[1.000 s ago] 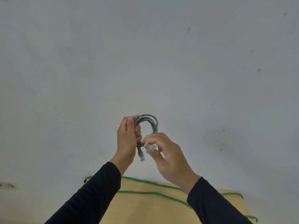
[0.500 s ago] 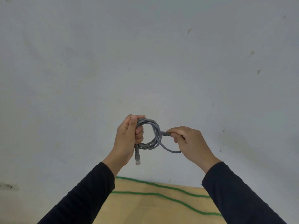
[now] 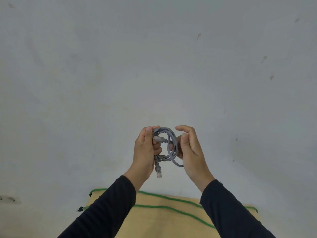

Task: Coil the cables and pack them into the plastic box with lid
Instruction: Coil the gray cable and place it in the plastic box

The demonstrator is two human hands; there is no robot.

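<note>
Between our two hands, raised over the pale floor, hangs the gray network cable (image 3: 169,146), wound into a small coil. Our left hand (image 3: 145,150) has its grip closed on the coil's left side, likely to keep the loops together, one plug (image 3: 158,172) dangling below it. Our right hand (image 3: 188,148) cups the right side, grip loosely curled, index finger raised clear.

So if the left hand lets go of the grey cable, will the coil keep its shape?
Probably not: the cable looks springy, with loops uneven and one strand bulging low. The plug dangles, so the ends seem floppy. It looks light.
</note>
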